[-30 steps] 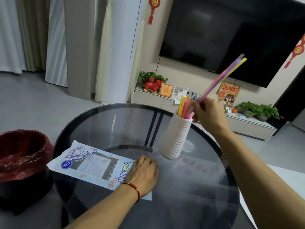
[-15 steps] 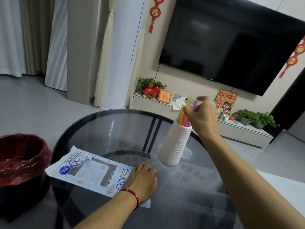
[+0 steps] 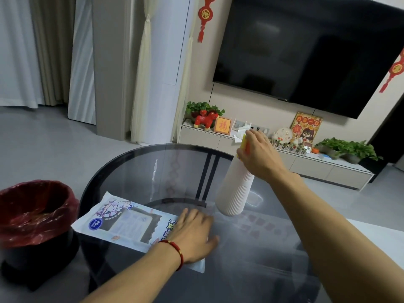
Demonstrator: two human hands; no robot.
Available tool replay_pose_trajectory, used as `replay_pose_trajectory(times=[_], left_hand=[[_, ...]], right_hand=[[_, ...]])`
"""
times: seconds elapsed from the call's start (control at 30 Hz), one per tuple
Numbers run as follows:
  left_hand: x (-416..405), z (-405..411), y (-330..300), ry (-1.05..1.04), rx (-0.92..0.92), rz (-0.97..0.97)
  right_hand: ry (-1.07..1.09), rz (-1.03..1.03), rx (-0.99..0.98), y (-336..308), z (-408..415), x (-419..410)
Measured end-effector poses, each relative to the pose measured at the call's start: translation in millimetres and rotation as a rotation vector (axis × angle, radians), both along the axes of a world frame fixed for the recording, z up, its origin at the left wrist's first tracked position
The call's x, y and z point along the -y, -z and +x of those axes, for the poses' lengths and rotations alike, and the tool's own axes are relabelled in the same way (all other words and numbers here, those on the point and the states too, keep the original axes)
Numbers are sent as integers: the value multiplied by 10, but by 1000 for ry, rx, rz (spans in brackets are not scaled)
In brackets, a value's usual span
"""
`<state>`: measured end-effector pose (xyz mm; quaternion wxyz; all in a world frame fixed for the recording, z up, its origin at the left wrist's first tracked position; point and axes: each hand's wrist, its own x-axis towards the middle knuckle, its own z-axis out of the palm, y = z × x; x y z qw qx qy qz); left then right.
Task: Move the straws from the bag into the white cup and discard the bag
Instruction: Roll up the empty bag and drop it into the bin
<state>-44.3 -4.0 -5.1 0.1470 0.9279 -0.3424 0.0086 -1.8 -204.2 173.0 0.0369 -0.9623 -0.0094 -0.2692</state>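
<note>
1. The right hand [image 3: 259, 156] sits on top of the white cup [image 3: 236, 190], palm down and fingers curved over its mouth; it covers the straws, and whether the fingers actually pinch them cannot be told.
2. Just under that hand's thumb side, a sliver of the straws [image 3: 245, 144] shows (yellow and orange only), standing in the cup.
3. The cup stands below the right hand on the round glass bench [image 3: 135, 171], leaning a little in this wide view, its ribbed lower part resting on the glass.
4. The left hand [image 3: 193, 234] lies nearer the person and to the left of the cup, flat and spread, pressing down on one end of the bag [image 3: 124, 224]; it grips nothing.
5. The bag lies flat on the bench, stretching away from the left hand toward the bench's left edge (it looks flat, with no straws visible in it).
6. A red string bracelet [image 3: 175, 252] circles the left wrist, just behind the hand.
7. Further left of the bag, off the bench and on the floor, stands a bin [image 3: 32, 215] lined with a dark red liner, its mouth open upward.
</note>
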Motion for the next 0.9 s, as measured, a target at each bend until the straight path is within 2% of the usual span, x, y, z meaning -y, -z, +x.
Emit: replay_pose_trajectory(times=[0.07, 0.13, 0.2, 0.27, 0.33, 0.47, 0.6, 0.7, 0.83, 0.9], left_hand=[[-117, 16, -16, 57, -3, 22], [-250, 43, -5, 106, -28, 69], [-404, 75, 12, 146, -95, 204], [-529, 83, 9, 191, -131, 315], [-586, 47, -33, 209, -123, 313], [-573, -41, -153, 180, -46, 247], [-627, -113, -250, 140, -11, 214], [-676, -197, -313, 129, 16, 198], [-937, -304, -438, 106, 81, 154], [-1123, -352, -456, 72, 134, 153]], right_hand=[[-28, 33, 55, -1, -32, -9], [-60, 116, 200, -21, -120, -20], [-120, 154, 354, 15, -260, -39], [-188, 158, 389, 147, -440, -95], [-206, 192, 245, 381, -631, -184], [-183, 309, -166, 1030, -930, -406], [-171, 519, -424, 1497, -1100, -592], [-156, 861, -549, 1675, -1165, -737], [-183, 1473, -593, 1644, -1128, -1065], [-245, 1582, -631, 1629, -1034, -1260]])
